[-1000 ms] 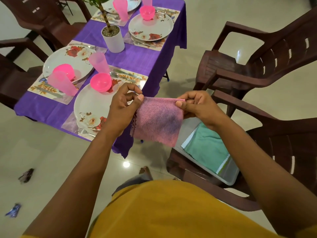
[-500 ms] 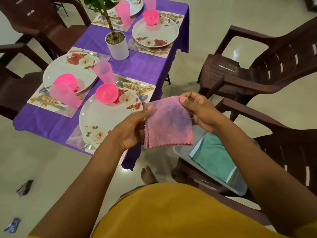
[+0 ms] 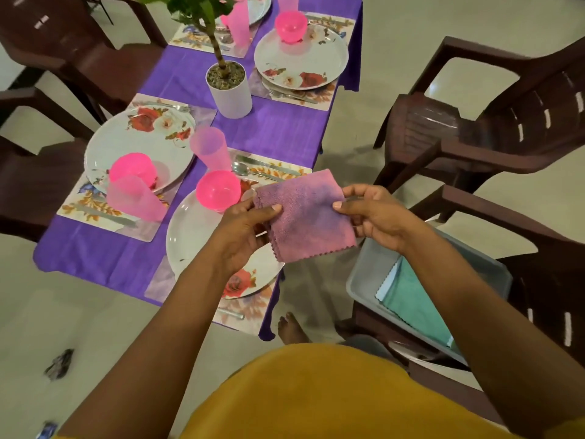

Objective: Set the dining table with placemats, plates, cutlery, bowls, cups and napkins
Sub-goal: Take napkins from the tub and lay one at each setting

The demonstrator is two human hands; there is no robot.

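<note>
A: Hands at that moment?

B: Both were on the pink napkin (image 3: 308, 217). The left hand (image 3: 243, 229) pinched its left edge, thumb on top. The right hand (image 3: 376, 217) pinched the right edge, fingers curled behind the cloth. The napkin hung folded between them, scalloped lower edge free, in the air.

A: Where was it relative to the table?

B: Over the near right corner of the purple tablecloth (image 3: 278, 128), partly past the table edge. Under the left hand lay a white flowered plate (image 3: 190, 236) on a placemat (image 3: 243, 312). A pink bowl (image 3: 218, 190) stood on that plate just left of the left hand's fingers. Whether hand and bowl touched, I couldn't tell.

A: Beyond the hands?

B: A pink cup (image 3: 210, 148) stood behind the bowl. A spoon (image 3: 253, 171) and a knife (image 3: 269, 164) lay on the placemat just above the napkin's top edge. A fork (image 3: 231, 313) showed on the placemat below the left forearm.

A: The other places?

B: Well left of the left hand, a second plate (image 3: 139, 144) carried a pink bowl, with a cup tilted in front of it. Farther off, a third plate (image 3: 300, 55) with a bowl, and a potted plant (image 3: 229, 87) at the table's middle.

A: On the right?

B: Below the right forearm, a grey tub (image 3: 364, 274) sat on a brown chair (image 3: 538, 248). A green cloth (image 3: 418, 305) lay inside it.
</note>
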